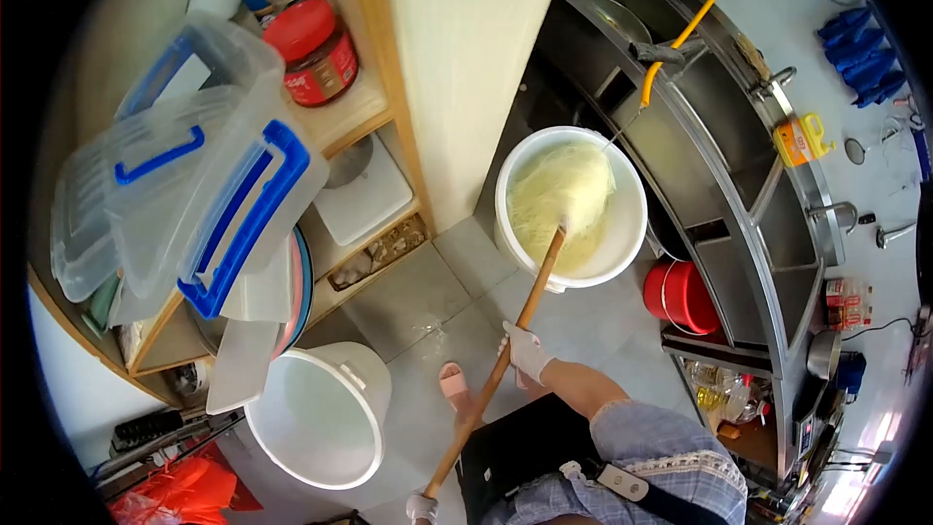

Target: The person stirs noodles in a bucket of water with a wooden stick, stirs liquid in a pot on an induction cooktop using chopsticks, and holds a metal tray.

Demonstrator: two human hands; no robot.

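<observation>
A long wooden stick (507, 350) slants up from the lower left into a white bucket (505, 224). My right hand (527, 351), in a white glove, is closed around its middle. My left hand (421, 507), also gloved, grips the lower end near the bottom edge of the view. Pale yellow, thin noodle-like strands (569, 185) fill much of the bucket, partly bunched around the stick's far end, which is hidden among them. A yellow hose (695, 24) hangs over the bucket, with a thin line running from its tip to the rim.
Metal sinks (719, 136) curve along the right, with a red bucket (680, 297) beneath. A second white bucket (374, 379) stands lower left. Left shelves hold clear plastic boxes (165, 175) and a red-lidded jar (313, 53). A pale panel (466, 58) stands between shelves and sinks.
</observation>
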